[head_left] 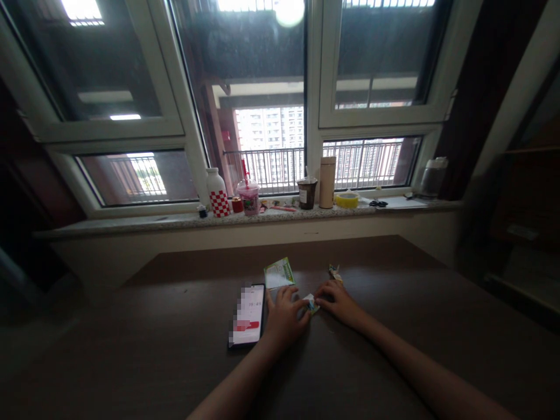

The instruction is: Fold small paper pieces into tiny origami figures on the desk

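My left hand (pixel 285 318) and my right hand (pixel 336 300) meet over a small folded piece of paper (pixel 311 303) on the dark brown table (pixel 175 350). Both hands pinch the paper with curled fingers, the left from its left side and the right from its right side. A green and white paper square (pixel 279 273) lies just beyond my left hand. A small crumpled bit of paper (pixel 335 272) lies beyond my right hand.
A phone (pixel 247 322) with a lit screen lies left of my left hand. On the stone windowsill (pixel 175 220) stand a red-checked bottle (pixel 217 193), a pink cup (pixel 248 197), a dark cup (pixel 307 193), a tan flask (pixel 326 181) and a yellow tape roll (pixel 347 199).
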`<state>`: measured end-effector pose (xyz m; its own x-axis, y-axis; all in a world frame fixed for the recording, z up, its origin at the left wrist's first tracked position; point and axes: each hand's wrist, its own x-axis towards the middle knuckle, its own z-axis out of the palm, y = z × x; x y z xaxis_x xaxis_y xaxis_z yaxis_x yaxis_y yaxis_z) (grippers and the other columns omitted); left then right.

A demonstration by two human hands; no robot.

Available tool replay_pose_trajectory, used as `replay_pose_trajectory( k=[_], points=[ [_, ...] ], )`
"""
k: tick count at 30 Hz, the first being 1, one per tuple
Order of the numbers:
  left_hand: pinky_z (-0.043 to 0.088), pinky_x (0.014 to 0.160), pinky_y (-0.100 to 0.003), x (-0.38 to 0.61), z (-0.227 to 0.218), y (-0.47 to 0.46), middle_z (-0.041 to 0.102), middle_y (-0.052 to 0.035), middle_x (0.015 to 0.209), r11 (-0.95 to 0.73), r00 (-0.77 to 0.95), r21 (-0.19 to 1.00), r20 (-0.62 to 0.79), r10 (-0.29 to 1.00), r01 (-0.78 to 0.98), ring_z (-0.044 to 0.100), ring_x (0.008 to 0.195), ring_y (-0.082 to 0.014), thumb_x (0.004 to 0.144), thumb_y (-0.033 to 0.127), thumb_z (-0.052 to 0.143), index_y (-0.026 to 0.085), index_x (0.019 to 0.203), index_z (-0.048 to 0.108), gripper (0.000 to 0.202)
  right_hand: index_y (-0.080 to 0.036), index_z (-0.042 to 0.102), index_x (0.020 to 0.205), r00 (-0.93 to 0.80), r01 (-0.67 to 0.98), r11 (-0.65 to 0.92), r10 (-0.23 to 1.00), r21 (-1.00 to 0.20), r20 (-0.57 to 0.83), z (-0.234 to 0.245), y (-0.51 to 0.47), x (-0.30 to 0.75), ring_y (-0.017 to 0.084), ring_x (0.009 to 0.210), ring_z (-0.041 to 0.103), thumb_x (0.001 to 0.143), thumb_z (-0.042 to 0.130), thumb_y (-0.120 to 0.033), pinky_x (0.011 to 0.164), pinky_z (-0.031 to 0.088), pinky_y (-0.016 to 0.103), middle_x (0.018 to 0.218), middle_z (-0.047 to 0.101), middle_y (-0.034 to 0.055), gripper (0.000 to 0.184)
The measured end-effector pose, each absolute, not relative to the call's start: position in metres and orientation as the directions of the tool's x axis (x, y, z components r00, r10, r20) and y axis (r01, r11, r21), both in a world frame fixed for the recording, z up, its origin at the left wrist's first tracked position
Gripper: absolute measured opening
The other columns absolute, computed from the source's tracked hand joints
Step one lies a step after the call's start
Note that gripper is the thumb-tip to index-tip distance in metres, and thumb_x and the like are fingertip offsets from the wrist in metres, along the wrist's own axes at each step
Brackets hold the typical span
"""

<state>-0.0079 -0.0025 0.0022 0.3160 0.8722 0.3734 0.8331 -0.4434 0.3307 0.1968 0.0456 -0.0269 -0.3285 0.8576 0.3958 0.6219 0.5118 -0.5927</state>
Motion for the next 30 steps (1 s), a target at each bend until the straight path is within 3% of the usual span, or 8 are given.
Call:
replay_pose_trajectory(
  k=[12,23,30],
  points=[
    [0.006,0.105,-0.076,-0.008,0.0,-0.001,0.053,-0.0063,0.131,-0.421,0.316,0.336,0.325,0.891,0.842,0.04,0.13,-0.031,0.081,0.039,0.063,0.034,0.104,0.067,0.024,-0.023,0.069,0.089,-0.295,0.743,0.432,0.897,-0.511,0.33,-0.03,0.047,0.19,0.024,0.103,0.051,0.086,0.062,-0.035,0.094,0.04,0.039,0.102,0.06,0.0063,0.015],
    [0.005,0.106,-0.074,-0.008,0.0,-0.001,0.051,-0.0074,0.135,-0.412,0.328,0.315,0.286,0.9,0.855,0.035,0.133,-0.0312,0.082,0.042,0.061,0.033,0.108,0.066,0.028,-0.023,0.066,0.092,-0.229,0.816,0.34,0.933,-0.467,0.278,-0.023,0.038,0.179,0.024,0.105,0.049,0.088,0.058,-0.037,0.095,0.038,0.038,0.104,0.057,0.0069,0.017],
    [0.003,0.106,-0.074,-0.003,0.0,0.002,0.052,-0.0039,0.134,-0.349,0.264,0.365,0.264,0.928,0.863,0.035,0.133,-0.0298,0.086,0.049,0.055,0.035,0.098,0.069,0.023,-0.022,0.067,0.093,-0.218,0.821,0.33,0.935,-0.465,0.279,-0.02,0.035,0.177,0.024,0.105,0.05,0.088,0.059,-0.035,0.093,0.038,0.037,0.103,0.057,0.0074,0.016]
  ],
)
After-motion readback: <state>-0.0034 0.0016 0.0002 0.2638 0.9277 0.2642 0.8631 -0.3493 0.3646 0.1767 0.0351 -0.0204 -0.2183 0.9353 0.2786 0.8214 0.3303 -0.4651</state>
